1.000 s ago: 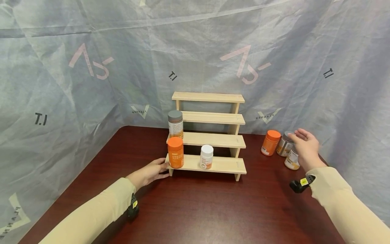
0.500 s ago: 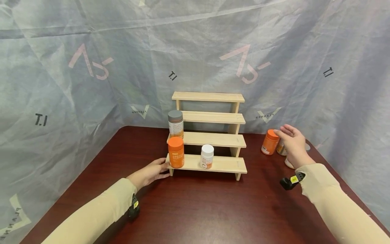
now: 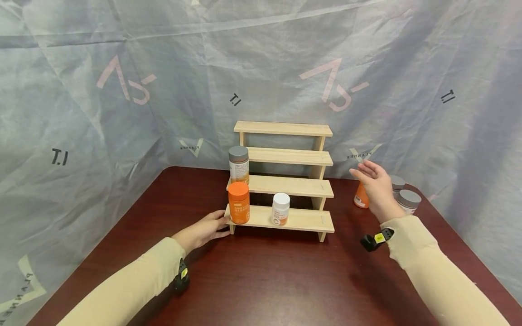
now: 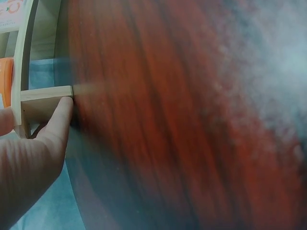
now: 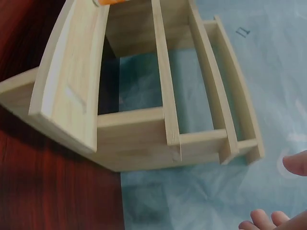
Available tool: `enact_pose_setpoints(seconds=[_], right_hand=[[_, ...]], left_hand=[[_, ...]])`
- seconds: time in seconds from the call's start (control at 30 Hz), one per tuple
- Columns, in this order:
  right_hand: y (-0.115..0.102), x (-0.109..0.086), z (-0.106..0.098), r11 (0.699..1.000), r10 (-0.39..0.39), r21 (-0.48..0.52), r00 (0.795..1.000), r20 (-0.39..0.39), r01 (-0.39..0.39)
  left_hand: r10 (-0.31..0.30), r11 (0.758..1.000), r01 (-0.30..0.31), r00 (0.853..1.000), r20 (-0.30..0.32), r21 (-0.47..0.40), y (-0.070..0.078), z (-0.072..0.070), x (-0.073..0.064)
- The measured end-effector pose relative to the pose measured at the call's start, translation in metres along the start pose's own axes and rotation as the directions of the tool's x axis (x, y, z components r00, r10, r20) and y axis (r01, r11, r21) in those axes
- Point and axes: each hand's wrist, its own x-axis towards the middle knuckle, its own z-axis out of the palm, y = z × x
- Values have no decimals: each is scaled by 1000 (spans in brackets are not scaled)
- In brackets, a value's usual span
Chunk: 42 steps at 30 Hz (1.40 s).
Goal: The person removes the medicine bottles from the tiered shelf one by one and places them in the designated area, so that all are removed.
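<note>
A four-step wooden display shelf [image 3: 290, 155] stands on the table. My left hand [image 3: 206, 230] holds the left end of its lowest step; in the left wrist view the thumb [image 4: 5, 120] lies at the board and a finger presses the leg. Beside that hand, an orange jar [image 3: 239, 209] and a small white bottle [image 3: 281, 213] stand on the lowest step. A grey-lidded jar [image 3: 239, 168] stands one step up. My right hand [image 3: 378, 190] is raised right of the shelf, thumb and fingers apart and holding nothing. It partly hides another orange jar [image 3: 360, 199].
Behind my right hand stand two more grey-lidded jars, one at the back [image 3: 397, 182] and one nearer [image 3: 409, 200]. The dark red wooden table [image 3: 281, 280] extends in front of the shelf. A grey cloth [image 3: 261, 59] hangs behind and along the sides.
My right hand has moved left, from over the grey-lidded jars to in front of the right-hand orange jar. The left hand keeps its place on the shelf.
</note>
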Motion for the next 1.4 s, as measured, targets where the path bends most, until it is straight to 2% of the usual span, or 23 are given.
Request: enact_pose_setpoints(seconds=[0.27, 0.53, 0.83, 1.4], right_hand=[[-8, 0, 19, 999, -30, 22, 999, 14, 30], [-14, 1, 34, 997, -73, 43, 993, 88, 70], [-17, 0, 46, 998, -50, 52, 981, 186, 41], [-21, 1, 87, 998, -21, 58, 974, 225, 8]], left_hand=[[2, 1000, -2, 1000, -3, 3, 4, -1, 0], [12, 1000, -12, 1000, 3, 9, 5, -2, -1], [8, 1000, -8, 1000, 4, 6, 3, -2, -1], [1, 1000, -2, 1000, -5, -11, 1, 4, -1]])
